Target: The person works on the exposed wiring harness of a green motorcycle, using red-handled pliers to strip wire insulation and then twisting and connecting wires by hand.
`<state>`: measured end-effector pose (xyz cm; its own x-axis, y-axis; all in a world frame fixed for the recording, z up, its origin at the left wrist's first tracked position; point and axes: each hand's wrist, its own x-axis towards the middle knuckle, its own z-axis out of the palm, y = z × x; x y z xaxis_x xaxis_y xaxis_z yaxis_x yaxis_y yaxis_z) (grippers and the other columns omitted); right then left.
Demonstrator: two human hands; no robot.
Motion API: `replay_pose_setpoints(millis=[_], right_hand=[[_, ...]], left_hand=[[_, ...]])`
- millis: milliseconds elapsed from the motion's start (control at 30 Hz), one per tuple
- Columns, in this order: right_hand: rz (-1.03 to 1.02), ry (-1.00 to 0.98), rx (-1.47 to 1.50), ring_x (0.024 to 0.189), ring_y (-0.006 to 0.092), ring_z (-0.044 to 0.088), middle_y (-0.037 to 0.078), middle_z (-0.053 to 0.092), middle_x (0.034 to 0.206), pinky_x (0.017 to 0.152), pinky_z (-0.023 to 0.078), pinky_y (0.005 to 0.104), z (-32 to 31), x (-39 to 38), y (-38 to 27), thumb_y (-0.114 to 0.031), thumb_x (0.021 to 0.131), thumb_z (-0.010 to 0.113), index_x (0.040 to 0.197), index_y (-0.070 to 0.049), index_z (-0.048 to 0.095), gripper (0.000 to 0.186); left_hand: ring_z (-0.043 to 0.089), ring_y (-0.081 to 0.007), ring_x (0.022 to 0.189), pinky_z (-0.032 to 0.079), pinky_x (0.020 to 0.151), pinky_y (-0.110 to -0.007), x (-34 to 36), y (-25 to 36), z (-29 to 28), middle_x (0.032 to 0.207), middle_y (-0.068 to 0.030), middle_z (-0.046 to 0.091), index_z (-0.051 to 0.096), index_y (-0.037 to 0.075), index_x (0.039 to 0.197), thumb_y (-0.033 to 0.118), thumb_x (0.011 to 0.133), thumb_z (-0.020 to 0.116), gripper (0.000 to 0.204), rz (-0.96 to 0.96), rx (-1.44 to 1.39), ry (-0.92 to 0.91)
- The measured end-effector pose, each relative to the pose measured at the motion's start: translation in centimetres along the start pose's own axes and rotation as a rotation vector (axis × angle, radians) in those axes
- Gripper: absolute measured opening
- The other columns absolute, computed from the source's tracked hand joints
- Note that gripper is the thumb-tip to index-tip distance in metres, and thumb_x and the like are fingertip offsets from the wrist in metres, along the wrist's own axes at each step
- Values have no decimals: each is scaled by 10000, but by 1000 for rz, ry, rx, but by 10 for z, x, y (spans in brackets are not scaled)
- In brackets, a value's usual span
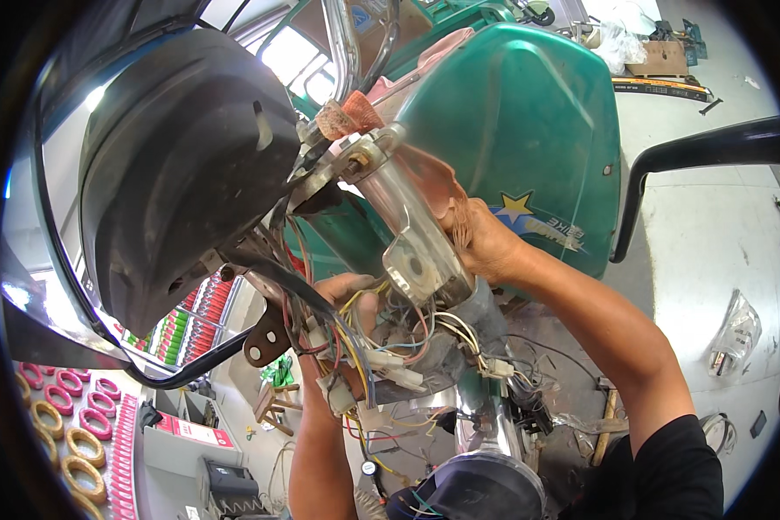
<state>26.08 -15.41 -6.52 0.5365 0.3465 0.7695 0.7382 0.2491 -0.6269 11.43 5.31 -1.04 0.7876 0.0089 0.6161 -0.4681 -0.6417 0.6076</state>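
A bundle of coloured wires with white plug connectors (399,371) hangs around the base of an upright metal steering column (420,230). My left hand (355,299) reaches up behind the bundle, its finger and thumb closed about some wires, partly hidden by a black cable. On the column's right side, my right hand (490,238) is closed beside the metal bracket, next to a pinkish-orange sheet or cloth (433,173). What its fingers grip is hidden. The green body panel (520,130) of the vehicle stands behind it, and a large black plastic cover (182,165) hangs to the left.
A black tubular bar (702,156) sticks out at the right. At the lower left, rolls of tape (82,451) and a grey box (191,433) stand by a shelf. A clear plastic bag (737,334) lies on the floor. A round dark part (481,490) is close to me.
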Motion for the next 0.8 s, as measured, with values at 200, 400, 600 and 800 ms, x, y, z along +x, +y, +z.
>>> replay_pose_setpoints(millis=[200,400,600,800], right_hand=[[-15,-26,32,889,433,711,261,738,985,826,563,445,1,3,-1,21,840,673,1051,12,757,228],[-5,-56,-21,901,480,688,273,725,983,803,562,458,-3,1,2,10,826,682,1032,20,751,217],[38,-105,-15,876,457,694,267,728,991,811,562,453,-8,0,-5,17,797,680,1038,25,756,252],[112,-91,64,906,346,704,245,733,1006,868,549,409,-5,-3,-2,8,832,683,1083,27,758,263]], left_hand=[[728,-185,900,591,806,-324,1,-3,-4,1121,-126,689,669,-2,1206,122,1015,728,236,-20,53,-39],[754,-209,908,611,790,-323,3,8,2,1129,-127,682,657,-16,1215,85,1019,711,227,-69,-72,12],[752,-201,905,611,785,-312,1,1,-3,1124,-124,685,657,-16,1200,64,1010,718,215,18,-41,42],[745,-202,892,604,775,-320,0,9,0,1079,-99,707,661,-2,1221,68,1003,726,239,-107,-74,109]])
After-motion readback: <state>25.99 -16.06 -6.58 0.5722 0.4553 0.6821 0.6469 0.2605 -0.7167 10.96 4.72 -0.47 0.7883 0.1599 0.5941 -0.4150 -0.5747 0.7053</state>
